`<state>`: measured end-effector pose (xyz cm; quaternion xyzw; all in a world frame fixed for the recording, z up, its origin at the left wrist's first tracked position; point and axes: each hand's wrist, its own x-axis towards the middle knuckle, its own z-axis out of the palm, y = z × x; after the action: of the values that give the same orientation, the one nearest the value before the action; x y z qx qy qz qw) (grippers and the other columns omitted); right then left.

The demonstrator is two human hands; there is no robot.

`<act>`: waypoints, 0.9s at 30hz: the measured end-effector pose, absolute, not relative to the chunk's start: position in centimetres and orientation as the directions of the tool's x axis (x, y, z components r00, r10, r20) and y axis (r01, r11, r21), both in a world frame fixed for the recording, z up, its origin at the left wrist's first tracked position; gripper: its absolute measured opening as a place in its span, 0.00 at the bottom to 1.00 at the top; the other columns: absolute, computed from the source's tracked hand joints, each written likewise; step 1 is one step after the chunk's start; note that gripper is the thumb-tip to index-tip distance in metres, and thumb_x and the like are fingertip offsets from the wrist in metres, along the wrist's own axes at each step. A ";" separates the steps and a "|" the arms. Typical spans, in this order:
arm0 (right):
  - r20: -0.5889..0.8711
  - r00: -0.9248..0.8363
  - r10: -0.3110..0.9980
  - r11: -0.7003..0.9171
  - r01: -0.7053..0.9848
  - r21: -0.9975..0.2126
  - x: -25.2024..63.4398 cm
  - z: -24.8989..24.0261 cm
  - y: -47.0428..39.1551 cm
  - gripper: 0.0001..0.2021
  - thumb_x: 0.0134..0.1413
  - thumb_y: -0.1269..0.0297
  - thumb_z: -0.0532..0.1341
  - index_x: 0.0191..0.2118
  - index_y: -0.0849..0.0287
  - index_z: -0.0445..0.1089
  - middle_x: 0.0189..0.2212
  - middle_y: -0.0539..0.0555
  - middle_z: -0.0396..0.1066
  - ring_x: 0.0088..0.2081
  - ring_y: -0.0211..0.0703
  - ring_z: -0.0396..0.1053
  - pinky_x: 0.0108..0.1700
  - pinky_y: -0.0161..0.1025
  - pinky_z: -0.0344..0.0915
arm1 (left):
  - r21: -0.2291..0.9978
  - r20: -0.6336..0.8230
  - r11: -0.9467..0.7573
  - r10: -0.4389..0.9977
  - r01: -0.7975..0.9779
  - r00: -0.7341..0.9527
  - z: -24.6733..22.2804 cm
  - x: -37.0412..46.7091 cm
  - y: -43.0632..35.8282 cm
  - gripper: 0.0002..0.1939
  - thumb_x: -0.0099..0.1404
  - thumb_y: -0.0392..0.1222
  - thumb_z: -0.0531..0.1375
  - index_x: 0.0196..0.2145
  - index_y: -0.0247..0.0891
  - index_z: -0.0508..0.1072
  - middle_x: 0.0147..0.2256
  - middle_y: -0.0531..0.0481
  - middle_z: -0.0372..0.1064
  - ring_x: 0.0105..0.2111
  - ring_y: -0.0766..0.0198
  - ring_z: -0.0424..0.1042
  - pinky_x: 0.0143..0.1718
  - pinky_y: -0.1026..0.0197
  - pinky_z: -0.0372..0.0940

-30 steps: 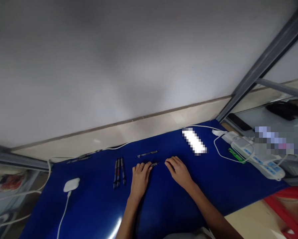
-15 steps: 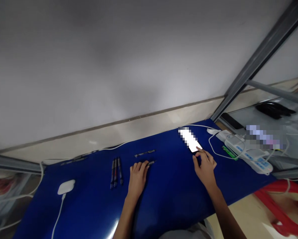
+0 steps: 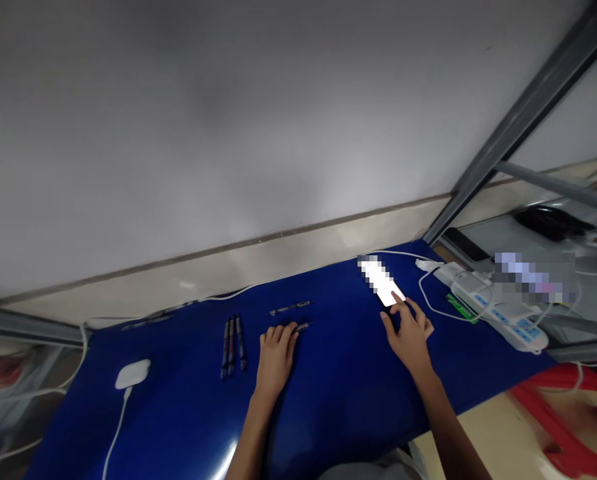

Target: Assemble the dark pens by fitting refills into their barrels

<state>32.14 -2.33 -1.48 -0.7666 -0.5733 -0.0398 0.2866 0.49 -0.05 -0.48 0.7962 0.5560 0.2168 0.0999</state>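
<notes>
Plainly, the head view showed two separate jobs for two hands above a blue surface [image 3: 338, 407]. The grip of the left hand [image 3: 274, 353] was closed over the held pen [image 3: 302, 327], low against the surface, with one end projecting to the right past the thumb; the fingers hid the remainder. The grip of the right hand [image 3: 409, 337] was partly open, thumb apart from the index finger, with nothing visibly held. That finger reached over the near end of the phone [image 3: 378, 277], which lay face up toward the back edge; whether it pressed the screen or hovered, I could not tell.

Correct handling, in my judgement, called for a light, single fingertip contact, since a hard push might have slid the phone. The left forearm was best left at rest so that the pen did not roll or turn. Clearance also mattered: the spare pen [image 3: 291, 308] lay just beyond the held one, and three pens [image 3: 231, 345] lay side by side to the left of the hand. The white cable [image 3: 423, 293], looping near the right hand, needed to be avoided.
</notes>
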 end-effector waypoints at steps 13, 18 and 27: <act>0.288 -0.216 0.933 0.356 0.675 -0.647 22.0 2.3 -0.6 0.13 0.64 0.59 0.55 0.53 0.53 0.62 0.55 0.58 0.66 0.58 0.51 0.60 0.57 0.52 0.59 | 0.355 0.244 -0.390 0.916 0.850 0.318 -0.5 0.4 -0.1 0.16 0.74 0.42 0.47 0.54 0.43 0.68 0.39 0.47 0.70 0.38 0.59 0.65 0.39 0.57 0.57; 0.221 -0.426 0.878 0.444 0.546 -0.710 19.7 2.1 1.2 0.12 0.66 0.65 0.53 0.52 0.49 0.66 0.47 0.53 0.71 0.50 0.47 0.67 0.55 0.48 0.63 | 0.353 0.248 -0.389 0.916 0.851 0.315 -0.4 0.3 -0.1 0.16 0.74 0.42 0.47 0.53 0.43 0.68 0.37 0.48 0.69 0.37 0.59 0.64 0.38 0.57 0.55; 0.218 -0.310 0.925 0.340 0.425 -0.839 19.7 -0.3 1.3 0.08 0.66 0.63 0.55 0.46 0.52 0.69 0.41 0.52 0.72 0.43 0.43 0.70 0.48 0.42 0.67 | 0.352 0.209 -0.411 0.910 0.841 0.357 -0.4 0.4 -0.2 0.17 0.74 0.45 0.46 0.54 0.43 0.68 0.39 0.47 0.68 0.38 0.59 0.62 0.39 0.56 0.56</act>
<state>19.74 1.31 -0.34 -0.4606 -0.7328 0.3435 0.3644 0.42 -0.20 -0.43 0.8186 0.5349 0.1878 0.0922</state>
